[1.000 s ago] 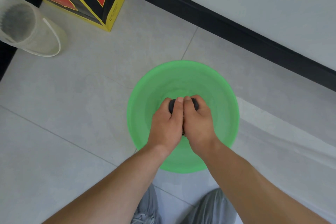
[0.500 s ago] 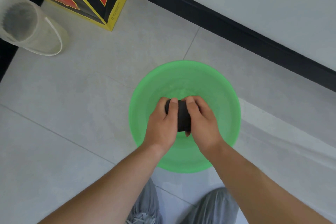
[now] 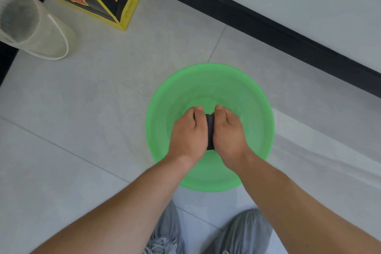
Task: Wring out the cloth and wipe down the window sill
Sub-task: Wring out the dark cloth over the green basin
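Green plastic basin (image 3: 165, 97) on the tiled floor (image 3: 82, 130), under my arms. My left hand (image 3: 188, 133) and right hand (image 3: 228, 134) clamp the dark cloth (image 3: 210, 130) over it. Hands have closed back together since half a second ago: wringing continues, sill unwiped.

You are working bare-armed: both forearms are showing uncovered from the bottom edge up to the wrists, with no sleeves, watch, bracelet or rings in sight. Your left hand (image 3: 188, 133) and right hand (image 3: 227, 134) are wearing no gloves. Below them you are wearing light grey trousers (image 3: 245, 233), and a grey laced sneaker (image 3: 162, 246) is peeking in at the bottom edge.
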Demonstrator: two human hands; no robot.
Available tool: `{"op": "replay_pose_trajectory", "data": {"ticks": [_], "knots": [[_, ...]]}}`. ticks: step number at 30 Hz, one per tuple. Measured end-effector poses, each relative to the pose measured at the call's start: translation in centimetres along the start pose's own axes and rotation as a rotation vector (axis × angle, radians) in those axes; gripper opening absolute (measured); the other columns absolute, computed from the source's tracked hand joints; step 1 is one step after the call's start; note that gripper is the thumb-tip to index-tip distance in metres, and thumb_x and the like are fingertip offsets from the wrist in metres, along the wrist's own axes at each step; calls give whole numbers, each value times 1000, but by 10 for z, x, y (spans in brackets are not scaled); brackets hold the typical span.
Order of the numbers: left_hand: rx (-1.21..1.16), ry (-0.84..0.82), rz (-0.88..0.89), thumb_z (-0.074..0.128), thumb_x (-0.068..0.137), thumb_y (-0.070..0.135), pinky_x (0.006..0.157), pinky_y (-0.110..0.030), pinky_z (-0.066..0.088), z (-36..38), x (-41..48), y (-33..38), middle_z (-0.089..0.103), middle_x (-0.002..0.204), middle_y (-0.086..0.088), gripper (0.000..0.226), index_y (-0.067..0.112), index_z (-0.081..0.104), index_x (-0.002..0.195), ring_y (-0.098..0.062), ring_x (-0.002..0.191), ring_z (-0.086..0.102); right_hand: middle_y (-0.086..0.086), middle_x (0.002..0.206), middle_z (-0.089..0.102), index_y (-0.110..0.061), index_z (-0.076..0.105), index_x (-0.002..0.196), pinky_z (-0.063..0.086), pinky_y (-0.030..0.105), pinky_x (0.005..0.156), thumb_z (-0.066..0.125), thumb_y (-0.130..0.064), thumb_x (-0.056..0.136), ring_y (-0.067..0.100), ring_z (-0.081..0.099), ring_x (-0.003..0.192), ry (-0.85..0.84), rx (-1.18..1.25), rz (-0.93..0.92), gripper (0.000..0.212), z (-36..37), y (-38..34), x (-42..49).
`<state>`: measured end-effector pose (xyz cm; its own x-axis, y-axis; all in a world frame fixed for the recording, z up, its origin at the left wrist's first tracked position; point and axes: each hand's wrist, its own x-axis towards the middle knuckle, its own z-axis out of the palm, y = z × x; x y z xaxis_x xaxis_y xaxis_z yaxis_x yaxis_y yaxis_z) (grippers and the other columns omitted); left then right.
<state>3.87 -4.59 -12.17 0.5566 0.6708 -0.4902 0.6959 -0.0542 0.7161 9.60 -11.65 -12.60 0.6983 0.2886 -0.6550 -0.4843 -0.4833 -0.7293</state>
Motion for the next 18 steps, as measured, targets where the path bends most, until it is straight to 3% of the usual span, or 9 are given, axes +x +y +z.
{"op": "replay_pose_trajectory", "data": {"ticks": [5, 9, 12, 15, 18], "knots": [[33, 51, -2, 29, 94, 44, 62, -38, 40, 1, -8, -6, 50, 60, 4, 41, 22, 38, 61, -24, 62, 48, -2, 59, 33, -20, 30, 62, 34, 37, 60, 37, -26, 101, 17, 32, 60, 33, -37, 0, 40, 5, 7, -6], [-32, -50, -64, 35, 93, 54, 59, -33, 36, -6, -16, -12, 55, 61, 10, 42, 22, 45, 67, -6, 57, 48, -12, 56, 33, -21, 34, 64, 31, 32, 59, 43, -28, 104, 11, 32, 57, 8, -28, -2, 41, -1, 7, -17], [-173, -156, -139, 46, 86, 60, 61, -30, 38, -22, -23, -6, 55, 62, 19, 38, 23, 49, 73, -1, 57, 48, -12, 58, 47, -19, 50, 71, 41, 29, 53, 52, -35, 101, 9, 45, 57, -47, -12, 32, 33, -13, -3, -32], [-201, -193, -138, 54, 81, 58, 63, -31, 44, -43, -36, 15, 57, 69, 16, 34, 24, 54, 80, -6, 66, 54, -15, 82, 66, -26, 65, 97, 57, 31, 51, 60, -29, 98, 3, 66, 65, -131, 71, 80, 6, -24, -25, -53], [-245, -212, -155, 58, 79, 55, 64, -31, 45, -71, -54, 47, 61, 75, 15, 31, 25, 58, 86, -5, 70, 58, -3, 108, 61, -30, 61, 117, 62, 40, 59, 62, -28, 97, 11, 72, 80, -188, 124, 180, 20, -31, -59, -76]]}}
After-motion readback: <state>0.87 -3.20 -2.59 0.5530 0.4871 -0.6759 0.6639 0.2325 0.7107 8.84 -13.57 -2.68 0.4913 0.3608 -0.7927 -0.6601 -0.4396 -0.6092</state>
